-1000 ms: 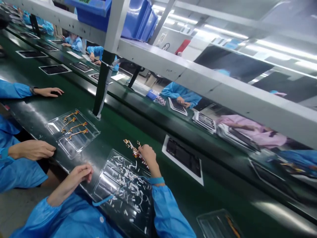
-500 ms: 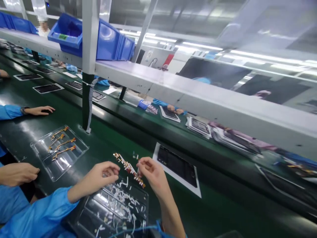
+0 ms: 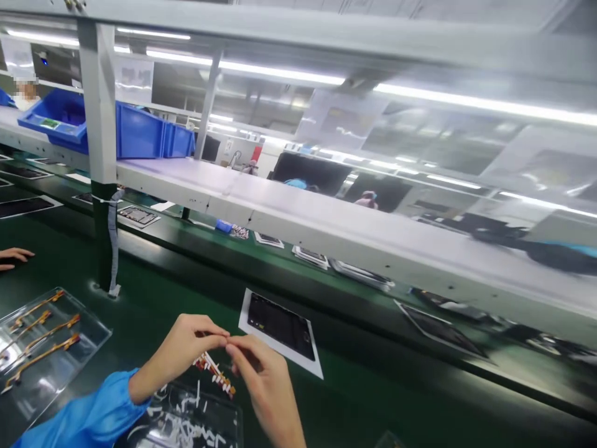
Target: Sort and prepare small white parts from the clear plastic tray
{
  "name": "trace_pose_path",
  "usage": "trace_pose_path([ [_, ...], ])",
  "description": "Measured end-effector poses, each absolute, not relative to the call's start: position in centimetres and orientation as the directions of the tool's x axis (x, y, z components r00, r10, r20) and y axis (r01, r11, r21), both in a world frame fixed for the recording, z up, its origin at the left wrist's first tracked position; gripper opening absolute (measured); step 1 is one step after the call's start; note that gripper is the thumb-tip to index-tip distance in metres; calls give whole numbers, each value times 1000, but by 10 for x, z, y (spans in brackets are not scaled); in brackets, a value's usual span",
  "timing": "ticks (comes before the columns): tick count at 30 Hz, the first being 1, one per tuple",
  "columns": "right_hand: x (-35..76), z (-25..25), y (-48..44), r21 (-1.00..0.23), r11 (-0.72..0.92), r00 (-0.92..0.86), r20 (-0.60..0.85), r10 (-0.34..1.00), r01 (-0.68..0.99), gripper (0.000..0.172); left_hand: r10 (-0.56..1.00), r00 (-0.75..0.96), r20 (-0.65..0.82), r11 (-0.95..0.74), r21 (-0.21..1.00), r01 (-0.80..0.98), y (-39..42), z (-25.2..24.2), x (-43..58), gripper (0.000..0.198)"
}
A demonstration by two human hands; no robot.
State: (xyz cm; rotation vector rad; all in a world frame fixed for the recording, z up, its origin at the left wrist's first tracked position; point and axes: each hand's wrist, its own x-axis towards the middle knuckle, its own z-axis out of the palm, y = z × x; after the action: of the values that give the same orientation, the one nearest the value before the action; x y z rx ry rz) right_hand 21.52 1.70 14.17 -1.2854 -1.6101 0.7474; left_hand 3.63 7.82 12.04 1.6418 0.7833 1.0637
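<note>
My left hand [image 3: 189,345] and my right hand [image 3: 268,376] meet at the fingertips above the green work surface, both pinched closed. Whatever sits between the fingertips is too small or hidden to name. Just below them lies a row of small orange parts with white tabs [image 3: 219,378], partly covered by my left hand. Nearer to me, a clear plastic tray [image 3: 236,414] holds many loose white scraps. Beyond my right hand, a dark flat panel [image 3: 280,323] rests on a white sheet.
Another clear tray [image 3: 96,333] on the left carries several orange flex cables [image 3: 44,358]. A co-worker's hand [image 3: 13,256] rests at the left edge. A post [image 3: 103,236] supports a white shelf [image 3: 289,208] with blue bins [image 3: 140,132]. More panels [image 3: 438,330] lie along the line.
My hands have come together, fingertips touching; before, they were apart on either side of the orange parts. The camera has turned to the right and up, shifting the scene left.
</note>
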Motion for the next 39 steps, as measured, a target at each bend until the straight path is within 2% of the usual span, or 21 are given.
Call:
trace_pose_path([
  [4,216,143,13,-799,328,-49,352,935,505,32,797,477,371,-411,911,-22,79,120,36,17],
  [10,215,133,14,-686,428,-71,483,873,589,28,792,325,517,-548,836,7,80,113,40,10],
  [14,207,132,14,-712,402,-24,477,879,575,27,744,352,568,-608,794,3,79,117,38,16],
  [19,199,137,10,-811,327,152,446,882,485,31,688,193,699,-722,688,81,74,117,36,10],
  [23,195,140,5,-846,298,159,401,902,442,34,604,203,771,-795,599,93,69,116,37,10],
  [28,191,139,5,-819,316,125,420,899,478,32,558,211,803,-830,537,152,69,118,37,12],
  [35,189,139,3,-766,344,85,457,885,543,26,444,247,861,-861,334,384,69,120,35,13],
  [39,190,139,3,-733,346,73,473,878,585,24,383,257,887,-884,271,382,71,122,33,14],
])
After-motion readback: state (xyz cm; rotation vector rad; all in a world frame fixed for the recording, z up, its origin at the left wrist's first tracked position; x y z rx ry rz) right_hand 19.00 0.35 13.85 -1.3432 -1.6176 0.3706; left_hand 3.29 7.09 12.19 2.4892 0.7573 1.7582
